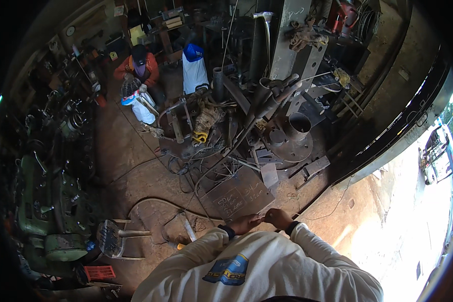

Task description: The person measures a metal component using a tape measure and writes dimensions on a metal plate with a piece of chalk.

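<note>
Both hands, left hand [245,223] and right hand [278,217], met fingertip to fingertip just below the chalk-marked steel plate [241,195]; grasp undeterminable.

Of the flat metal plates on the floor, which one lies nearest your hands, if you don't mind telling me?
The large rusty plate with chalk marks, just beyond the left hand and right hand. The smaller grey plate and the round flanged plate lie farther off.

Left hand [244,223] touching right hand [278,218], steel plate [241,194] on floor before them, stool [110,237] to their left
</note>
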The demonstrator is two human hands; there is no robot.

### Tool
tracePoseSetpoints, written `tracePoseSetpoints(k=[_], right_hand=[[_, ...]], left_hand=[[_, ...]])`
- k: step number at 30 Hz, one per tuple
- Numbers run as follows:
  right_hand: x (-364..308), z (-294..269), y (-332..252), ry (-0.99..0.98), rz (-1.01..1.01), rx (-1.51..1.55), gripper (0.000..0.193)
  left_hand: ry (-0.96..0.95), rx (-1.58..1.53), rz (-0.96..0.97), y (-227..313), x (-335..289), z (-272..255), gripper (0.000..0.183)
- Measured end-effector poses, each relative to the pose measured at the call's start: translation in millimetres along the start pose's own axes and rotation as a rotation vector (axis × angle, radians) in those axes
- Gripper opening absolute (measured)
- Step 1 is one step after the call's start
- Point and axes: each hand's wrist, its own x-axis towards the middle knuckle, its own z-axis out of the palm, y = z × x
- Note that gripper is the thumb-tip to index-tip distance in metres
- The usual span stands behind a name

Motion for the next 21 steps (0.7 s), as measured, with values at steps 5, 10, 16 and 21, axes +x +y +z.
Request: tracePoseSetpoints(k=[5, 10, 16, 21], right_hand=[[-6.9, -35.7, -1.5, 0.113, 0.176, 0.14, 0.032], [-17.0, -48.5, -0.6, 0.086, 0.189, 0.212, 0.028], [-35.3, -54.8, 9.7, 0.126, 0.233, 0.194, 0.026], [-36.7, -88.3, 47.7, 0.247, 0.136, 0.492, 0.025]], left_hand=[[-0.118, 0.101, -0.172, -17.2, -21.8, -13.0, 0.041], [-0.206, 0.078, -0.304, -38.0, -32.6, -14.9, 0.041], [-0.25, 0.057, -0.28, -34.6, -56.3, -17.4, 0.043], [-0.154, 0.18, -0.216, -98.9, -70.1, -25.8, 0.043]])
